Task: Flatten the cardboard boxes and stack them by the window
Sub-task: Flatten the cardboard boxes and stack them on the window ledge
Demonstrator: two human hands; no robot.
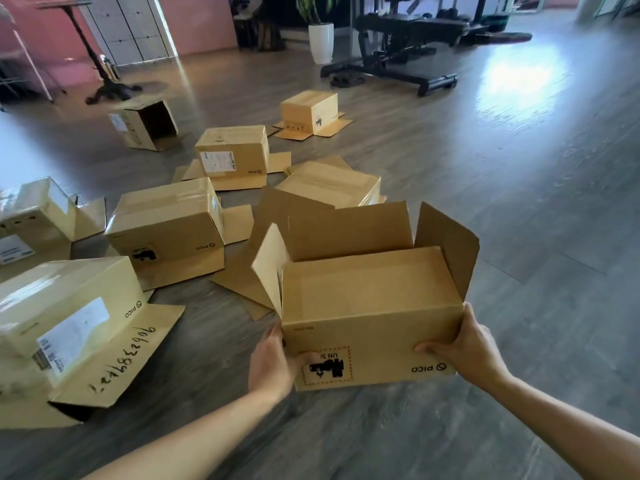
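print on held box point(372, 317) read "pico" upside down, plus a red-dashed "un 3" label with a black mark. left hand point(273, 363) gripped its left end, thumb on the front face; right hand point(472, 344) gripped the right end likewise. box sat between both hands, above the floor point(519, 202), flaps open upward. nearest floor box point(65, 306) showed "pico", a white label and handwritten digits on a flap. more boxes lay beyond; white planter point(321, 43) and black bench point(398, 39) stood further back.

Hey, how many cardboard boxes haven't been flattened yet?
8: held box; near left; far left edge; left centre; middle; beside it; open one on its side; farthest.
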